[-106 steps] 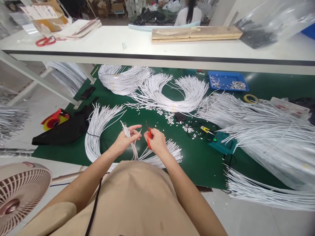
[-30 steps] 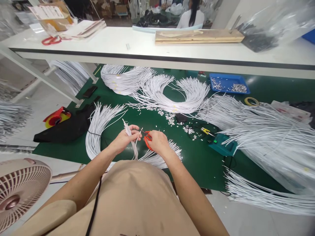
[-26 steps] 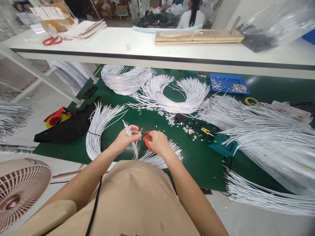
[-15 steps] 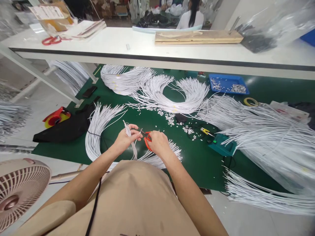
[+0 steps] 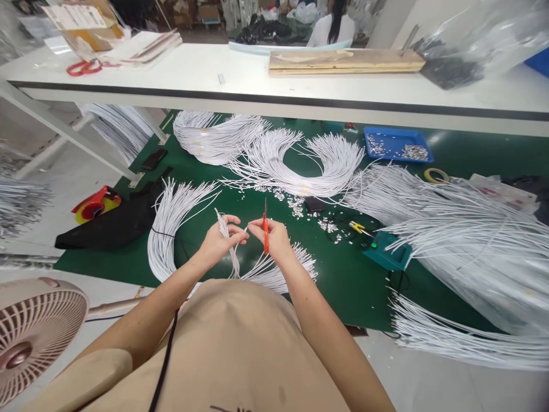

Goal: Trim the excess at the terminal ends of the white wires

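Pliers [image 5: 266,234] swung forward, silver bits [image 5: 295,205] beyond

Bright, even light; pale glare on the green surface [image 5: 343,297] beside the blue tray [image 5: 392,146]; edges stretch, the plastic bag [image 5: 508,37] blurred.

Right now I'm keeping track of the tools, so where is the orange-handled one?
In the head view, the orange-handled tool is near the centre, in the right hand, just right of the left hand.

White shelf [image 5: 246,80] stood above green table [image 5: 349,297] | light [image 5: 444,138] glinted on table | grey floor [image 5: 416,386] showed lower right | pink fan [image 5: 40,337] stood left | pale wall [image 5: 394,23] rose behind
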Action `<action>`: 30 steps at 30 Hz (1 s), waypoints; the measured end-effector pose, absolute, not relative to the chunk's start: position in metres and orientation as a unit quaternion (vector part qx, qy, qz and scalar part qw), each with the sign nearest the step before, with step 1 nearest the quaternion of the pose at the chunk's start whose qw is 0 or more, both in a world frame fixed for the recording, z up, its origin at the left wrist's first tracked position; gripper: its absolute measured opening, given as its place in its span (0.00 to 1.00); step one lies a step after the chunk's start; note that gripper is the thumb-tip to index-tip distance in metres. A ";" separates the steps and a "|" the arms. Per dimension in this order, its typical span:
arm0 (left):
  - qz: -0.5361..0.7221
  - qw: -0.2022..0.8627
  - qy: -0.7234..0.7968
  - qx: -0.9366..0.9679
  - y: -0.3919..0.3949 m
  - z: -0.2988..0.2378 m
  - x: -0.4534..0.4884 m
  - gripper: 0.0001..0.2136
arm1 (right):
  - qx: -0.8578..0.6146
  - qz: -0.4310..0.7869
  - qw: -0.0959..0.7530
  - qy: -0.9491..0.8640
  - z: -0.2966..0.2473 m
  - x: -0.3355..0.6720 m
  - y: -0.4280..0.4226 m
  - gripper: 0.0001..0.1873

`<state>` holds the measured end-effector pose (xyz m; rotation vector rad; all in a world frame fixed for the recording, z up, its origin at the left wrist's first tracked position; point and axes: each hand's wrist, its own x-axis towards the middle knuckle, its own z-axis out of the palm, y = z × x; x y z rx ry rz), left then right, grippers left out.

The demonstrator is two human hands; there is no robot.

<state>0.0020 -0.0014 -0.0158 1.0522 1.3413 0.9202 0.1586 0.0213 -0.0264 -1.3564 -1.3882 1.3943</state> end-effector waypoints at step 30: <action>0.408 0.617 0.544 0.397 0.001 -0.019 0.002 0.19 | -0.539 0.571 0.432 -0.443 -0.034 0.143 0.013 0.10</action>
